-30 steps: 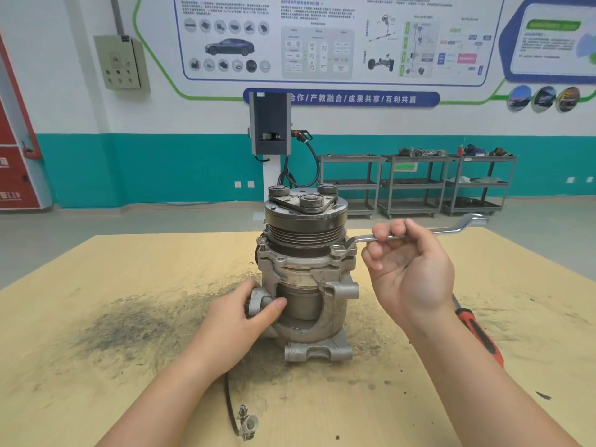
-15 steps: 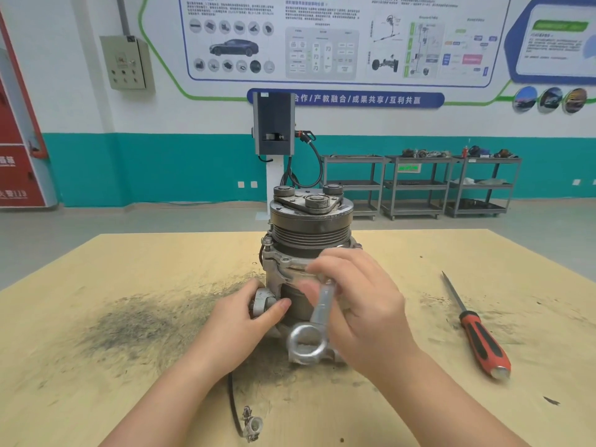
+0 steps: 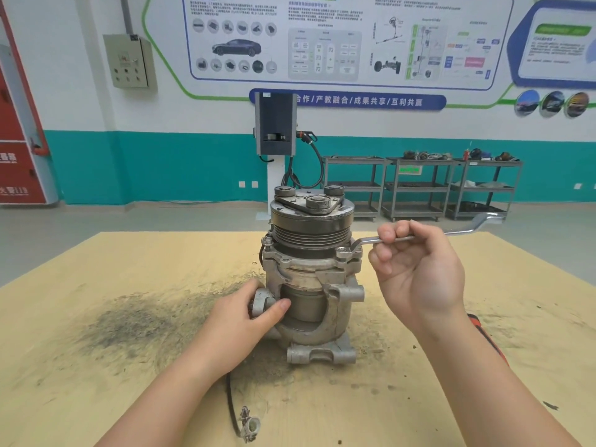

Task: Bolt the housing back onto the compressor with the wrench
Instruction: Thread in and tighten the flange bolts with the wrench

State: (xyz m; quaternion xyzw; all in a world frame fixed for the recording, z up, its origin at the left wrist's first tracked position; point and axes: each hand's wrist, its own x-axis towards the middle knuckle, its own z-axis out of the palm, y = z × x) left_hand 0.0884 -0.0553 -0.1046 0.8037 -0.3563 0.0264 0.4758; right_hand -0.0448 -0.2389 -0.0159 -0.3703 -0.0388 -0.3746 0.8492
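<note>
The grey metal compressor (image 3: 309, 285) stands upright on the wooden table (image 3: 129, 269), its dark pulley on top. A silver wrench (image 3: 458, 232) runs out to the right, its ring end seated on a bolt (image 3: 345, 252) at the right of the housing flange. My right hand (image 3: 419, 272) grips the wrench shank with curled fingers. My left hand (image 3: 245, 321) holds the compressor's lower left side, fingers round a mounting lug and thumb against the body.
A red-handled screwdriver (image 3: 487, 337) lies on the table to the right, mostly hidden behind my right forearm. A black cable with a connector (image 3: 246, 421) trails from the compressor toward me. Dark grime (image 3: 135, 317) stains the table on the left. Shelving carts stand far behind.
My right hand swung the wrench from in front of the compressor back out to the right, with its ring end on the right flange bolt. The left hand kept its hold.
</note>
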